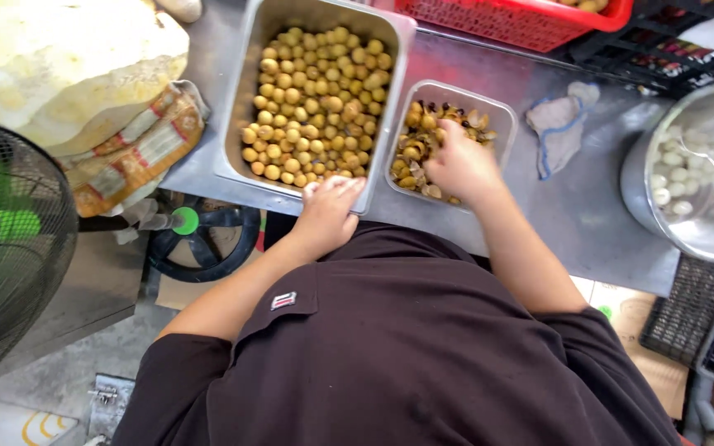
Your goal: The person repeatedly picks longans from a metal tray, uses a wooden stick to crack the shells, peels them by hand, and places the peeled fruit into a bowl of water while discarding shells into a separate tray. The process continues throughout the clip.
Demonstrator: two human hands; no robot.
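Left hand [328, 213] rests on near rim of steel tray [245, 124], fingers loose. Tray holds round tan fruit [316, 99]. Right hand [459, 165], right of tray, fingers curled into tub of brown shells [423, 157]; grasp unclear.

Brushed metal tray [245, 124], clear plastic tub [502, 111], matt steel counter [588, 206]

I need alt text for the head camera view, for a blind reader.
The left hand rests on the near rim of a large steel tray of round yellow-brown fruits. The right hand reaches into a small clear tub of brown shells.
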